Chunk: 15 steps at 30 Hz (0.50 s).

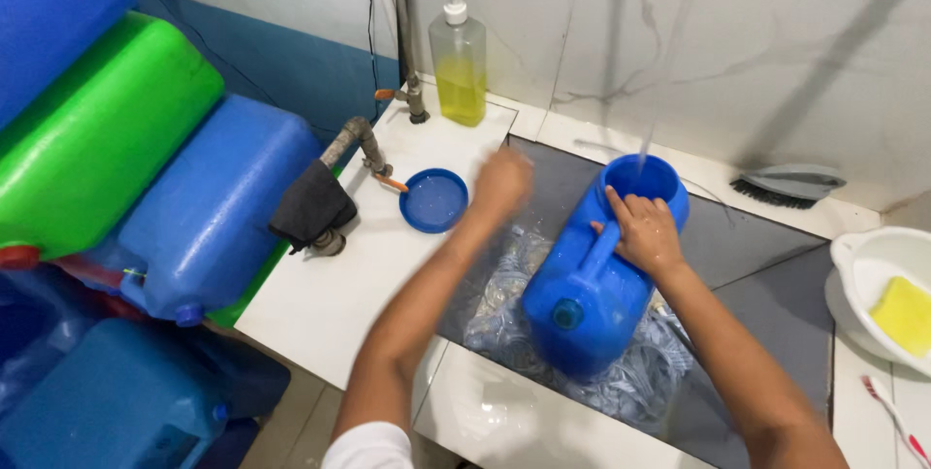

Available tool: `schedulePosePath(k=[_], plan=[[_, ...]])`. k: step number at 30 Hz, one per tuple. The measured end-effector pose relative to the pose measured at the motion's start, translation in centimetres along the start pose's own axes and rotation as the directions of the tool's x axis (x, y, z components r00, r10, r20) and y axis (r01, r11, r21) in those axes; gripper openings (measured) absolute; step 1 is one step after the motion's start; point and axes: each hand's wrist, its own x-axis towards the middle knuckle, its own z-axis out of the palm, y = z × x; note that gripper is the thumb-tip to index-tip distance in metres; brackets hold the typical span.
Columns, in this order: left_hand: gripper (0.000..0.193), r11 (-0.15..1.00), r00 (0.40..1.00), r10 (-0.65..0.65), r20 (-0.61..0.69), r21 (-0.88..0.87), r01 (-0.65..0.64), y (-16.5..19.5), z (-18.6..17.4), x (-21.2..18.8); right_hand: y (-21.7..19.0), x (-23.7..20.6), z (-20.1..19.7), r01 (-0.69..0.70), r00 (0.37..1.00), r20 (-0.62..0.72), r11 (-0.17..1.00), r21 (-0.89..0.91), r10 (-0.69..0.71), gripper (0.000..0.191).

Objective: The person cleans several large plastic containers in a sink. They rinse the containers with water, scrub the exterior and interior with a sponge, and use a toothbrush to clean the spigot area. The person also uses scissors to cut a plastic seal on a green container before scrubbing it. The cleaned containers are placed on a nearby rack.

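- A blue jug (592, 280) is lying tilted in the grey sink (766, 275), with wet plastic under it.
- The right hand (645, 231) is gripping the jug near its handle, by the wide open mouth.
- The left hand (501, 183) is hanging just left of the jug; it is blurry, so I cannot tell if it is closed.
- A round blue lid (433, 200) is sitting left of the jug.
- A soap bottle (458, 52) is standing behind the jug.
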Motion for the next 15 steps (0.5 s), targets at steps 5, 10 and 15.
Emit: schedulePosePath(k=[5,10,15], plan=[[0.055,0.833,0.906,-0.345,-0.247,0.364,0.416,-13.7,-8.7,6.3,0.5,0.2,0.9,-0.028,1.0,-0.002,0.998,-0.049,0.027,0.062],[0.052,0.737,0.891,-0.453,0.003,0.563,0.373,-15.7,-9.2,5.8,1.1,-0.6,2.3,-0.034,0.999,-0.022,0.998,-0.053,0.033,0.063],[0.052,0.716,0.879,-0.473,0.064,0.609,0.341,-15.3,-9.6,5.6,1.4,-1.4,1.3,-0.058,0.998,-0.034,0.998,-0.027,0.057,0.061]])
